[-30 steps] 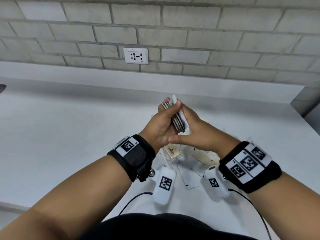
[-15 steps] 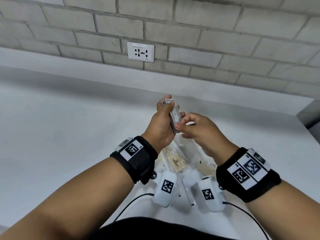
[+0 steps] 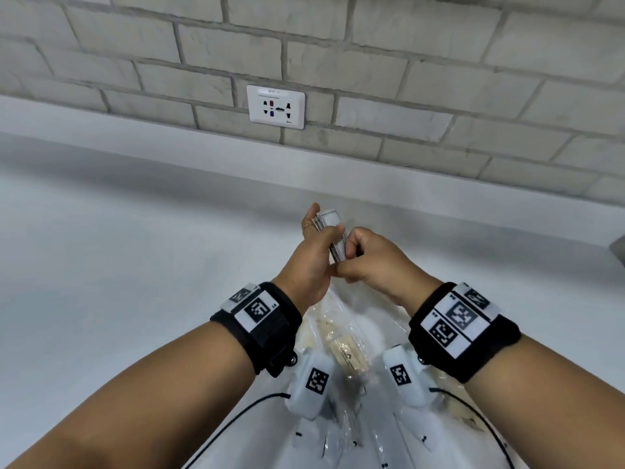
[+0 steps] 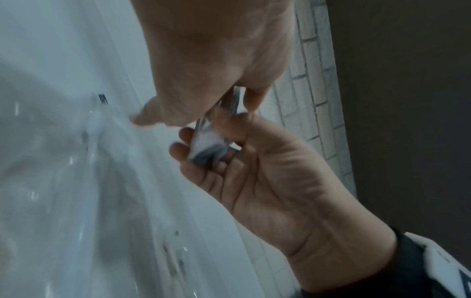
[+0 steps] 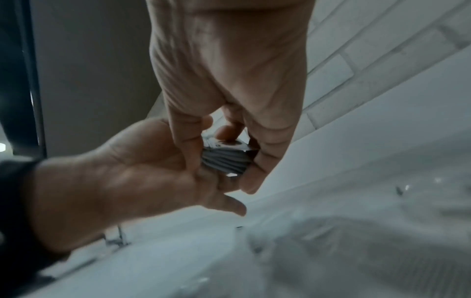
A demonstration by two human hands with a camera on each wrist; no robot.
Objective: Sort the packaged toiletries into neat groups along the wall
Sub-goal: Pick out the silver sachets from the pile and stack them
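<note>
A thin stack of white sachets (image 3: 333, 228) stands on edge in the air between my hands, above the white counter (image 3: 135, 265). My left hand (image 3: 321, 236) grips the stack, thumb on one face and fingers behind. My right hand (image 3: 351, 252) curls its fingers round the stack's lower end. From the left wrist view the stack (image 4: 207, 144) lies in the right hand's curled fingers (image 4: 188, 153). Seen from the right wrist, the grey sachet edges (image 5: 224, 160) show between both hands. Clear-wrapped packets with a tan item (image 3: 348, 355) lie on the counter below my wrists.
A grey brick wall (image 3: 406, 79) with a white socket plate (image 3: 275, 106) rises behind a low white ledge (image 3: 169, 154). More flat white sachets (image 3: 341, 445) and two black cables (image 3: 236, 418) lie at the near edge of the counter.
Both hands stayed on the sachet stack. The right hand went from lying flat along the stack to curling round its lower end. The head view tilted up towards the wall.
</note>
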